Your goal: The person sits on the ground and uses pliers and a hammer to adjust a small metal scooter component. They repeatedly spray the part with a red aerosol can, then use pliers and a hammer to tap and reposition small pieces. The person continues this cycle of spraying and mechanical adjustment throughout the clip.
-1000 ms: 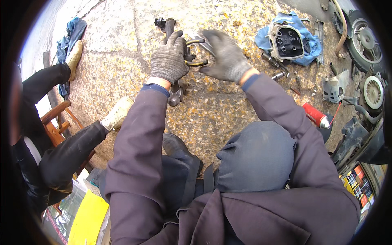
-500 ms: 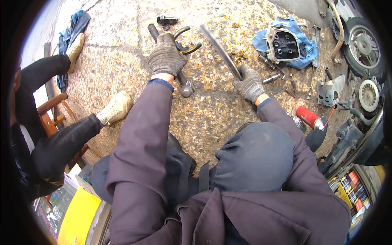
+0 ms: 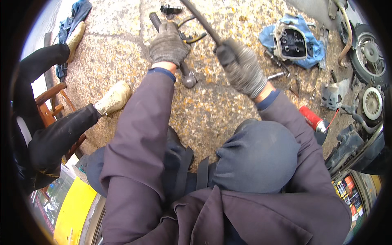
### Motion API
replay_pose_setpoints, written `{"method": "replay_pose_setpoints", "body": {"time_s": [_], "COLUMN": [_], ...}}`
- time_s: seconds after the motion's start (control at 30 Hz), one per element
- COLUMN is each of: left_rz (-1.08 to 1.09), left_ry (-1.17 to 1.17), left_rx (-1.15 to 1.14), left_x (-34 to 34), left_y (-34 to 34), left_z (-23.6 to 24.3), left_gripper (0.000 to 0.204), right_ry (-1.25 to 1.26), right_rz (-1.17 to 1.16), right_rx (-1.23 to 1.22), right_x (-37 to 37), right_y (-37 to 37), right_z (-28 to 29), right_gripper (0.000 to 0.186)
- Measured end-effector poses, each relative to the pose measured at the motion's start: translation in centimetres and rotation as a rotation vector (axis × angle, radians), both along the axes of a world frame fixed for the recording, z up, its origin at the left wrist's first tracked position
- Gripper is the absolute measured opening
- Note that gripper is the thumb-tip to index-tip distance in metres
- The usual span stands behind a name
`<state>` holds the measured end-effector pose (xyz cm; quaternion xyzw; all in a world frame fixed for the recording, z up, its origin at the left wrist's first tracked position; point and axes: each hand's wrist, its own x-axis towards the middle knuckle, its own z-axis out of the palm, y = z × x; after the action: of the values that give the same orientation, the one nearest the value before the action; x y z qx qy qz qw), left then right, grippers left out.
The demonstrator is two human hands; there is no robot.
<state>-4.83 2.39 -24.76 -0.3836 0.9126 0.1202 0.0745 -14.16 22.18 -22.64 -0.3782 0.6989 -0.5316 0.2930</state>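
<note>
My left hand (image 3: 168, 48), in a grey knit glove, is closed over a hammer (image 3: 189, 78) at the upper middle. The hammer's handle shows past the fingers, and its metal head lies below the wrist. Two curved black-and-yellow handles (image 3: 193, 38), like those of pliers, stick out to the right of these fingers; their other end is hidden. My right hand (image 3: 246, 71), gloved alike, grips a long dark metal bar (image 3: 204, 24) by a thick black end. It slants up and leftward, above the ground, past the top edge of the picture.
A black part (image 3: 171, 9) lies beyond my left hand. At right are a metal engine cover (image 3: 290, 41) on a blue cloth (image 3: 313, 52), sockets (image 3: 277, 75), a red spray can (image 3: 312, 118) and a wheel (image 3: 369, 55). Another person's shoe (image 3: 114, 98) is at left.
My right hand has moved up and left with the bar and turned, so its black end now shows. My left hand stays over the hammer. The view has shifted slightly.
</note>
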Motion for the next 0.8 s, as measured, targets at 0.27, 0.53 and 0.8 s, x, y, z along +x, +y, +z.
{"method": "replay_pose_setpoints", "body": {"time_s": [0.27,0.53,0.8], "left_rz": [0.095,0.052,0.149], "left_ry": [-0.049,-0.038,-0.104], "left_rx": [-0.021,0.075,0.051], "left_x": [-0.8,-1.0,0.1], "left_y": [-0.5,-0.3,-0.6], "left_z": [0.4,1.0,0.9], "left_gripper": [0.070,0.069,0.054], "right_ry": [0.030,-0.148,-0.229], "right_rz": [-0.035,-0.046,-0.016], "right_rx": [0.229,0.410,-0.136], "right_x": [1.4,1.4,0.4], "right_y": [-2.3,-0.5,-0.2], "right_z": [-0.4,-2.3,-0.5], "right_gripper": [0.048,0.036,0.056]}}
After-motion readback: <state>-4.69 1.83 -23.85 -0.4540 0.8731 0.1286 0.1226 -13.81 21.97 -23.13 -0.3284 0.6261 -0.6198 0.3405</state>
